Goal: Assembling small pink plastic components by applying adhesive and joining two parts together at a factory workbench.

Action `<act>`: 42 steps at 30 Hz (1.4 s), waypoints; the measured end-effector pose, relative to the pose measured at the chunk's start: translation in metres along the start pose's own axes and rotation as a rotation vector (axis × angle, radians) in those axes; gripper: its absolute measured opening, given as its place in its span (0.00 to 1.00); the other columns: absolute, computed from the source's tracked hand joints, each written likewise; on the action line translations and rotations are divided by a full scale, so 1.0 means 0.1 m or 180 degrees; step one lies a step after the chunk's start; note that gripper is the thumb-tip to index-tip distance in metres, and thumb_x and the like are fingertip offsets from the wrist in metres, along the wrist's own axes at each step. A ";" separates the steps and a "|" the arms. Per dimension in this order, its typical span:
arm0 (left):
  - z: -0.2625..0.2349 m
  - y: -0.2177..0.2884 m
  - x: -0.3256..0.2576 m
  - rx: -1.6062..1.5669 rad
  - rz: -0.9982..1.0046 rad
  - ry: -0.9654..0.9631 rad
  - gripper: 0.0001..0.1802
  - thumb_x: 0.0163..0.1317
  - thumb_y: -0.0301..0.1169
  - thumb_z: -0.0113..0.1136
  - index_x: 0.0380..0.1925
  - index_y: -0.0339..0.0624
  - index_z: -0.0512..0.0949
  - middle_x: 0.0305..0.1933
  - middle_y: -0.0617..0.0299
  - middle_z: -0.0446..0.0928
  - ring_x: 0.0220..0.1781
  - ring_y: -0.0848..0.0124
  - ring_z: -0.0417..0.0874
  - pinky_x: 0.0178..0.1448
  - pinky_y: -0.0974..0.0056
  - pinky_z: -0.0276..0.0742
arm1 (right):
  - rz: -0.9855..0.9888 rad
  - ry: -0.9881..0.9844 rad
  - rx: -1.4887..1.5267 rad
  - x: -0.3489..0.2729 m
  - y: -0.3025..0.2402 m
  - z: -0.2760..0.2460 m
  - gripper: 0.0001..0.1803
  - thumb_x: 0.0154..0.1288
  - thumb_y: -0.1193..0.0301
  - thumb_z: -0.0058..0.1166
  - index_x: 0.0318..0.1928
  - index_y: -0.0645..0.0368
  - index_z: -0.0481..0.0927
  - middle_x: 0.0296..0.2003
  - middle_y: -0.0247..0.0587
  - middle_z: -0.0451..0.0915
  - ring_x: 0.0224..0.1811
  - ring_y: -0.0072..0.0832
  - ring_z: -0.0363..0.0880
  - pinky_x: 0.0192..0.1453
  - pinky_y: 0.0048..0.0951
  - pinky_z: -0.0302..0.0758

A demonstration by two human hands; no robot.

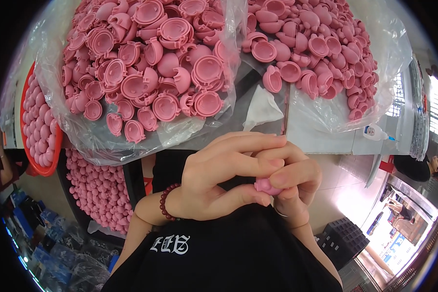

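Note:
Close in front of my chest, both hands meet around a small pink plastic piece [264, 186]. My left hand [219, 173], with a dark red bead bracelet at its wrist, pinches it from the left between thumb and fingers. From the other side my right hand [297, 177] presses on it with thumb and forefinger. Fingers cover much of the piece, so its full shape is hidden. Past the hands, a heap of pink cup-shaped shell halves [165, 65] lies on a clear plastic bag at the left. Another heap of rounded pink shells [319, 46] lies at the right.
A crumpled white cloth [264, 108] lies between the heaps. A small glue bottle [374, 132] with a blue tip is at the table's right. At the left stand a red basket [53, 168] of pink balls and, lower, a bin of pink pieces [98, 190]. Black crates [344, 238] stand at lower right.

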State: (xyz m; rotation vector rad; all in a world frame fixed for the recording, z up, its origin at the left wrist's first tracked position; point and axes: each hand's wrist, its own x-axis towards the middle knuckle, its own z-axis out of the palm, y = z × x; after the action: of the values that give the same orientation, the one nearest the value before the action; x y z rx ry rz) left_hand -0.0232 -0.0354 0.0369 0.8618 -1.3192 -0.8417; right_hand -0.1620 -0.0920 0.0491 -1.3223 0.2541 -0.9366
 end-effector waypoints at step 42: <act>-1.73 0.69 -0.34 0.3907 -0.0601 0.2496 0.19 0.53 0.27 0.51 0.47 0.37 0.68 0.46 0.51 0.72 0.50 0.65 0.71 0.50 0.63 0.68 | -0.1394 0.3219 -0.2865 0.03 -0.46 -1.26 0.17 0.59 0.71 0.41 0.40 0.77 0.68 0.40 0.57 0.72 0.40 0.43 0.74 0.41 0.31 0.74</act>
State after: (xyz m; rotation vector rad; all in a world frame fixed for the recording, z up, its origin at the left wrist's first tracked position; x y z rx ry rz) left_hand 0.1486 0.0343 0.0742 2.0244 -0.9385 0.3249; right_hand -0.2617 -0.1813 0.0558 -1.6129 1.3206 -1.9686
